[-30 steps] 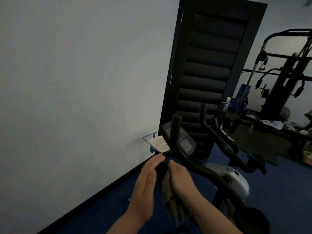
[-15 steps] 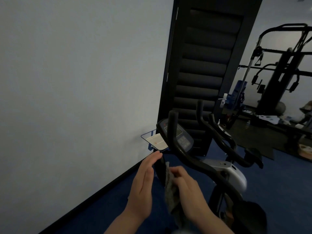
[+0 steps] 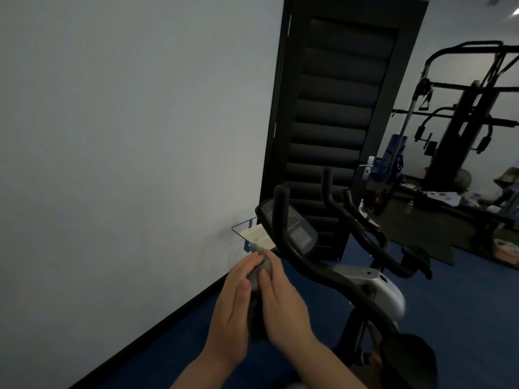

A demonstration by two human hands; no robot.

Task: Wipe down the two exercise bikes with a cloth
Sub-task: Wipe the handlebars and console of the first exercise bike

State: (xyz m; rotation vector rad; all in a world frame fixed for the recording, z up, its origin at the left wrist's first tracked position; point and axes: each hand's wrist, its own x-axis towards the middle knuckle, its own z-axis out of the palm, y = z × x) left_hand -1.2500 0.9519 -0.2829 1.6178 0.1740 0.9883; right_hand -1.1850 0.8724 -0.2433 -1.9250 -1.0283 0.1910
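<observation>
Near exercise bike [image 3: 331, 276] dead ahead, second bike [image 3: 373, 237] just behind it. Looks like I'm on the near bike's left handlebar. Left hand [image 3: 233, 307] and right hand [image 3: 283, 304] sandwich the cloth [image 3: 259, 273], fingers mostly straight, pressing. Cloth: grey, bunched, dim. Next: probably slide along the bar.

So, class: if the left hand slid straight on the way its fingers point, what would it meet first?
Probably the white card on the blue-edged holder just beyond the left hand and cloth; depth is unclear.
</observation>
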